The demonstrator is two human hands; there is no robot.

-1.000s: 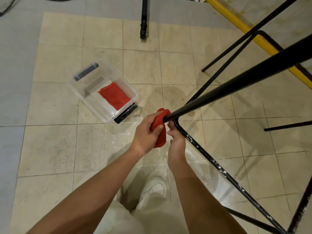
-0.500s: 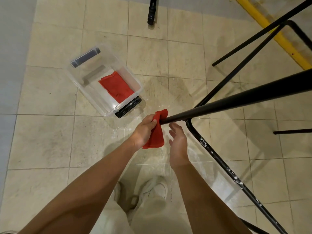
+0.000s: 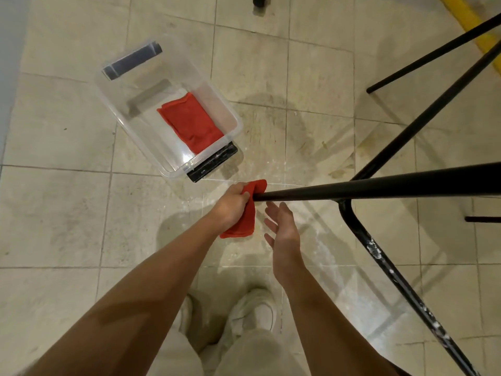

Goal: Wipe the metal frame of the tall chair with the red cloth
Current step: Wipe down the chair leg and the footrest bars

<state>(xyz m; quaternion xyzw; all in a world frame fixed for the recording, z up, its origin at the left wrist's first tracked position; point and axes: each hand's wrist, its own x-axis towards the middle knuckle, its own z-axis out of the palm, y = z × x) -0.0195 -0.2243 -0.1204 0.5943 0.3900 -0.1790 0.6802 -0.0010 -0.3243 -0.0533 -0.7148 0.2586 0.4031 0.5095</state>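
Left hand presses red cloth around the chair leg end.

You are standing in what looks like a plain utility or work space rather than a furnished room: the beige floor tiles are scuffed, stained and dusted with white specks. A yellow painted strip runs along the floor's far edge, and a clear plastic bin sits directly on the tiles.
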